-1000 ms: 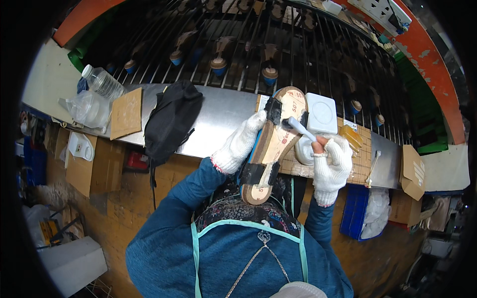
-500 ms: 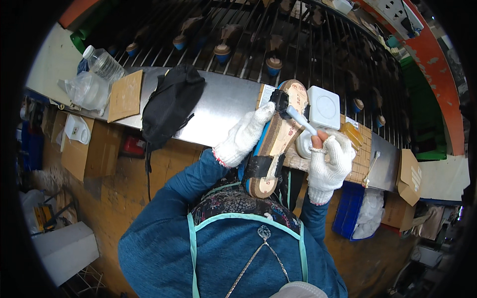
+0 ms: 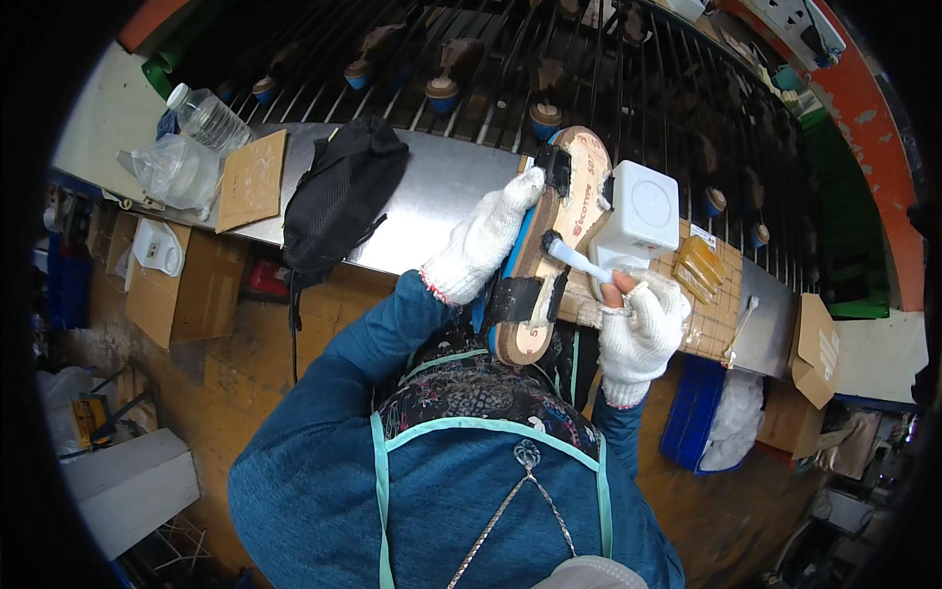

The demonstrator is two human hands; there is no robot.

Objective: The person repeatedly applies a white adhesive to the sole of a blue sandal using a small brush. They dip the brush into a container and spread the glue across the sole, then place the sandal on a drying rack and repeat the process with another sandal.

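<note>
A sandal bottom (image 3: 586,187) is held upside down and slanted in front of me, with a cork-brown edge, a pale insole board and blue along its left side. Black straps (image 3: 517,300) fold over onto the board near both ends. My left hand (image 3: 483,245), in a white knit glove, is closed on its left edge. My right hand (image 3: 643,334), also gloved but with bare fingertips, pinches a small white-handled brush (image 3: 581,259). The brush's dark bristles touch the board near its left edge, between the straps.
A white square container (image 3: 640,211) stands right of the sandal, beside a yellow block (image 3: 699,267) on a cardboard sheet. A black bag (image 3: 343,196), a cardboard piece (image 3: 251,183) and a plastic bottle (image 3: 209,120) lie left on the metal bench. Beyond runs a rack of rods (image 3: 481,69) with several blue-tipped pieces.
The brush has moved down from the upper strap to the board's left edge between the straps. The sandal has shifted slightly upward in view, still in my left hand.
</note>
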